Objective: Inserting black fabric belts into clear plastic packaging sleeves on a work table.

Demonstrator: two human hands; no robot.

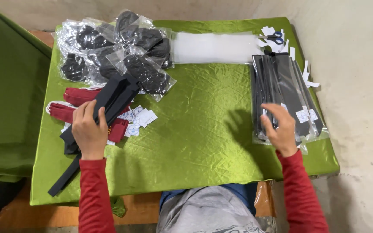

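My left hand point(89, 129) rests on a pile of long black fabric strips point(111, 97) at the left of the green-covered table point(195, 108), fingers laid over them. Dark red strips point(72, 103) lie under that pile. My right hand point(280, 125) hovers with spread fingers over a stack of black strips packed in clear plastic sleeves point(283, 86) at the table's right edge, touching the top sleeve. Small white square labels point(137, 118) lie loose beside the left pile.
Clear bags with black items point(117, 47) are heaped at the back left. A white sheet stack point(214, 47) lies at the back middle, blue-handled scissors point(276, 38) and paper scraps at the back right. Another green-covered surface point(9, 86) stands left; a wall on the right.
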